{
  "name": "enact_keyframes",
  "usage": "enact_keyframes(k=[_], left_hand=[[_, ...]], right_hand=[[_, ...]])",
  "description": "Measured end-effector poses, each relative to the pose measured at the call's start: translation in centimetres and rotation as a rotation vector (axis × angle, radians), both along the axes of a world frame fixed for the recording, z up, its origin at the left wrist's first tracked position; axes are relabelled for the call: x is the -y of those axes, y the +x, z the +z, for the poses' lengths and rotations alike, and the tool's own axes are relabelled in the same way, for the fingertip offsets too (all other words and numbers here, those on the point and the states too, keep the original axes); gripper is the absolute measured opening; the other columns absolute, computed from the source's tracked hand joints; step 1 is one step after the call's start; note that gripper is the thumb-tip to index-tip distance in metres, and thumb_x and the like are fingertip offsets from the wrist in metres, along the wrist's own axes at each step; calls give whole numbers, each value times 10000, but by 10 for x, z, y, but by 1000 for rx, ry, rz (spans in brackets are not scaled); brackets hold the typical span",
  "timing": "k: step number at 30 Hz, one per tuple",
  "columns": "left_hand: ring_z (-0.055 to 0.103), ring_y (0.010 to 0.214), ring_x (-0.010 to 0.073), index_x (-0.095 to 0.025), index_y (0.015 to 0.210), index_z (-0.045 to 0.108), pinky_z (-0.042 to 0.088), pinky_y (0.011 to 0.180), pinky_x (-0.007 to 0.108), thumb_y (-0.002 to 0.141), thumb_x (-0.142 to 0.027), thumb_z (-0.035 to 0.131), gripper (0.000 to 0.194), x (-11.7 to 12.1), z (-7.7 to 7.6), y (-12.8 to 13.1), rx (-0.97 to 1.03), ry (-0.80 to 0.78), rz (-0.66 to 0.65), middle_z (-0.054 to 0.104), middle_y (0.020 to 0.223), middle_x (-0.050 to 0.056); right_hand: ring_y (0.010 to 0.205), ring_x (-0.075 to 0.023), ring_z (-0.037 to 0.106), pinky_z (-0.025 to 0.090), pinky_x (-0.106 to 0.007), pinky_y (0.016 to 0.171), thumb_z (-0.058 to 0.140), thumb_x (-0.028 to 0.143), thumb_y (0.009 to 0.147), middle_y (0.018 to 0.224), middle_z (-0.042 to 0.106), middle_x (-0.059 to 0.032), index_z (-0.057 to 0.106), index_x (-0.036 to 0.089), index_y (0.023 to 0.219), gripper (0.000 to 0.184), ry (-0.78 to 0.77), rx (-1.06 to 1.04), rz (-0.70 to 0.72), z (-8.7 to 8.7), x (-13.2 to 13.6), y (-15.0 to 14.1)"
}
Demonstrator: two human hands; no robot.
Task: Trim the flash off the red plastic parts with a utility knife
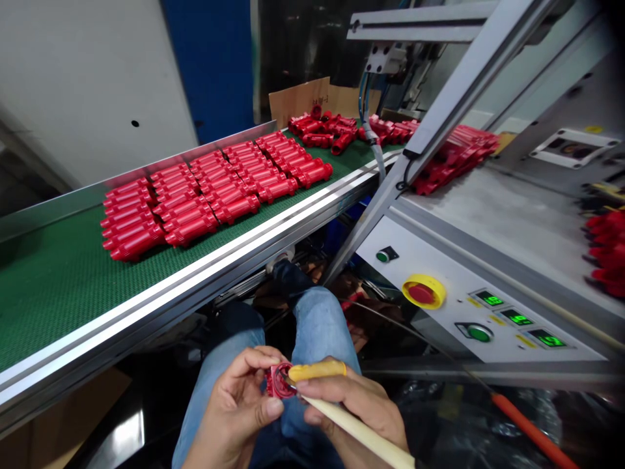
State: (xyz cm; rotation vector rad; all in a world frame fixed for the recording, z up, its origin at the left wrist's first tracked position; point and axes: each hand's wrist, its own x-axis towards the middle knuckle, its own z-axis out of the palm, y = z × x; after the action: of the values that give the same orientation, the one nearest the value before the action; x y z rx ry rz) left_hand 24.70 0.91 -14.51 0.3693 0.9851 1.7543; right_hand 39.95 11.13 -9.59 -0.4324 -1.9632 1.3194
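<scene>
Low over my lap, my left hand (247, 394) pinches a small red plastic part (279, 380) between thumb and fingers, its round open end facing up to the right. My right hand (359, 400) grips a tool with a long cream handle (359, 431). A yellow finger cot (317, 370) covers its index finger, which lies along the tool. The tool's tip meets the ring-shaped opening of the part; how deep it reaches, and its exact shape, cannot be made out.
Red tubular parts (209, 185) lie in rows on a green conveyor belt (49, 260). Loose ones (336, 127) are heaped near cardboard (297, 101). On the right, a control panel (469, 293) carries a red emergency stop button (422, 293); more red parts (454, 156) sit above it.
</scene>
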Motion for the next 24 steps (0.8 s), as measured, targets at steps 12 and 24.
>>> enact_keyframes(k=[12,24], left_hand=[[640,962,240,-216,947,795,516,856,339,621,-305,959,376,1,4,3,108,-69,-25,677,1058,87],[609,785,197,-193,961,848,464,724,253,827,-538,780,377,9,24,-10,-146,-281,-88,749,835,92]], right_hand=[[922,-162,694,584,-257,801,680,154,922,986,758,-47,751,238,1009,140,-7,95,125,-18,-2,5],[813,-145,731,579,-240,769,777,267,883,855,775,-63,807,204,977,117,-242,188,110,12,-31,15]])
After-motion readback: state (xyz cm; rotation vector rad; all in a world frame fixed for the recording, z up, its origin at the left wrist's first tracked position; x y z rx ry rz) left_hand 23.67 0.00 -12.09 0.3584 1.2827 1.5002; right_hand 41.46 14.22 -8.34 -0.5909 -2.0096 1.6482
